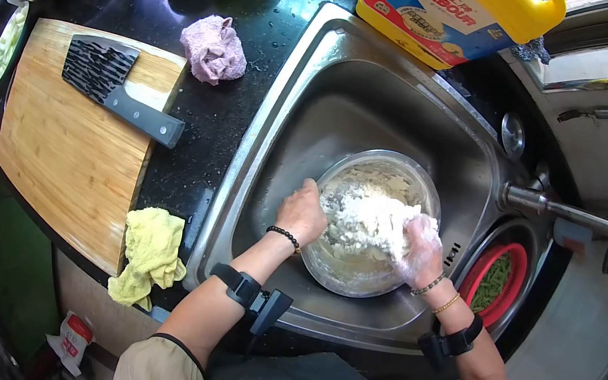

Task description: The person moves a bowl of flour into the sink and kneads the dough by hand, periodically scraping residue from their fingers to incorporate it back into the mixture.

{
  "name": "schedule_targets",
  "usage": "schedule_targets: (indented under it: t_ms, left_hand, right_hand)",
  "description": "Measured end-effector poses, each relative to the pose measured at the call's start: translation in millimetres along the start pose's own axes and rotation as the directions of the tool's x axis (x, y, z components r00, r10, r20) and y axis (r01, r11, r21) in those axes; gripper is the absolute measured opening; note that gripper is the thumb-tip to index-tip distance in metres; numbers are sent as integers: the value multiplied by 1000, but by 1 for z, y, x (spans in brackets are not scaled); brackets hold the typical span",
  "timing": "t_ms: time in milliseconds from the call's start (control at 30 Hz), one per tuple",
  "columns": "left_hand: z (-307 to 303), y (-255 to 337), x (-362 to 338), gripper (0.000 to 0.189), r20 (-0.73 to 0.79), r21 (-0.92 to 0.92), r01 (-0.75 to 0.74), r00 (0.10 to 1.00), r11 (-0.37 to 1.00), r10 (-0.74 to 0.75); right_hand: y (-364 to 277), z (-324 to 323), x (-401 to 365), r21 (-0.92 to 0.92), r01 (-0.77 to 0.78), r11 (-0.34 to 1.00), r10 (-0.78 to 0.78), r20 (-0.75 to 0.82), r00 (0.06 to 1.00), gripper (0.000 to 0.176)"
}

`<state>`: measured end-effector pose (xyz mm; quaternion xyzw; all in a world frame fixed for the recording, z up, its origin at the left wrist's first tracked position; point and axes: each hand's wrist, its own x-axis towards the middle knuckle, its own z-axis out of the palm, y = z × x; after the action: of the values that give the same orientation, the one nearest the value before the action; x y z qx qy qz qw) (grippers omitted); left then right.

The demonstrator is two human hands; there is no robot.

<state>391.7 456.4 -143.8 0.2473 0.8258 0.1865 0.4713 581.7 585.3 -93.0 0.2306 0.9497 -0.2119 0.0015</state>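
Note:
A round metal bowl stands inside the stainless steel sink. White flour or shaggy dough lies in it, and some sticks to the inner wall. My left hand grips the bowl's left rim, its fingers bent over the edge. At the bowl's right side, my right hand is coated with flour and touches the dough. Its fingers curl against the mixture, and their tips are partly hidden by flour.
Left of the sink, a cleaver lies on a wooden board, near purple and yellow cloths. A yellow-blue jug stands behind. The faucet and a red basket of green pieces are at right.

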Motion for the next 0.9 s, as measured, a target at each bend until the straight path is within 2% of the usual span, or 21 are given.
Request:
schedule_targets:
  t_ms: [167,233,367,433,467,500,567,600,633,700,800,900]
  left_hand:
    - [-1,-1,0,28,7,-8,-5,1000,1000,5]
    - [-1,0,-1,28,11,-11,-2,1000,1000,3]
    - [2,-1,0,28,0,-20,-7,1000,1000,7]
    - [1,-3,1,28,-7,-15,-3,1000,1000,3]
    - [2,-3,1,28,-5,-14,-5,1000,1000,5]
    - [2,-3,1,28,-1,-16,-7,1000,1000,7]
    - [1,-3,1,28,-3,-23,-4,1000,1000,4]
    - [2,-3,1,28,-5,-27,-10,1000,1000,10]
    - [2,-3,0,28,-2,-29,-9,1000,1000,9]
    - [1,-3,1,28,-5,-27,-25,1000,999,25]
    - [2,-2,1,27,7,-20,3,1000,1000,-3]
    - [2,-3,1,28,-3,-31,3,1000,1000,-3]
  right_hand:
    - [-11,12,-20,-91,-31,995,38,80,996,36]
    - [-26,2,-11,-71,-138,988,150,227,962,44]
    - [-48,1,13,-96,-137,986,151,162,975,51]
    - [-40,23,17,-204,-32,979,42,47,998,57]
    - [-37,29,16,-71,-2,997,6,53,999,53]
    - [-37,31,16,-68,2,998,2,57,998,53]
    - [-37,34,15,21,106,994,-107,49,993,48]
    - [-45,29,17,-1,109,994,-109,40,993,55]
    - [-45,27,16,-1,107,994,-107,44,993,55]
    - [-42,23,12,-85,193,978,-177,161,971,65]
    - [-30,17,-3,-22,110,994,-102,219,970,65]
    - [-33,8,-12,-86,33,996,-15,200,980,63]
